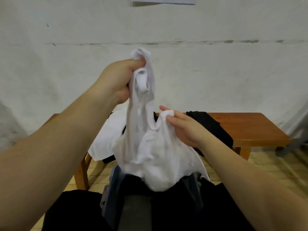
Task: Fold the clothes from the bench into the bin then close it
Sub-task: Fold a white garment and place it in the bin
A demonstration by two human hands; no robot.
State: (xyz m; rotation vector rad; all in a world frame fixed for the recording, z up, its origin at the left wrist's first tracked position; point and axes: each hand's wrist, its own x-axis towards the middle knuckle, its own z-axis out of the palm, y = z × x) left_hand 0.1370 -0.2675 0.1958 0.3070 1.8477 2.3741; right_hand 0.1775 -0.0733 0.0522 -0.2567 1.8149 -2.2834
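A: Where's the top (146, 144)?

B: Off the desk (250, 125), in both my hands, hanging over the bin (113, 185). Left hand (120, 79) clenches one strap high; right hand (185, 127) pinches the other strap, lower and nearer me.

A: Long axis?

B: Near vertical, hem bunched at the bin mouth. My guess: right must rise level with left before any fold.

A: Remaining?

B: White cloth (106, 135) and black clothes (213, 127) on the desk.
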